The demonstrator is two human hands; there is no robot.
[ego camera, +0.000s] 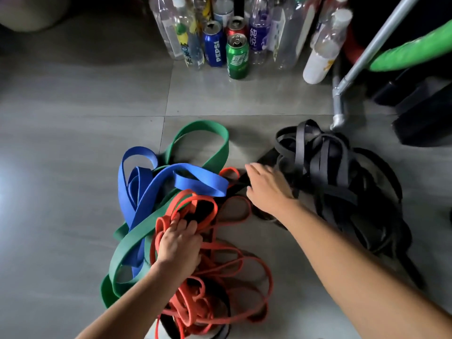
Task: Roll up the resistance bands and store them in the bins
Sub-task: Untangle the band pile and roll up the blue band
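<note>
Red bands [188,311] sprawl nearest us, knotted with the green band [127,250] and blue band [195,179] at left. The left hand [179,243] has its fingers curled into the red loops mid-heap. Over to the right hand [266,187], laid on a black strap [265,156] running diagonally up-right into the black bands [330,167]; gripping or just resting, can't tell, but it's the nearer hand for that pile, and no bins in sight.
</note>
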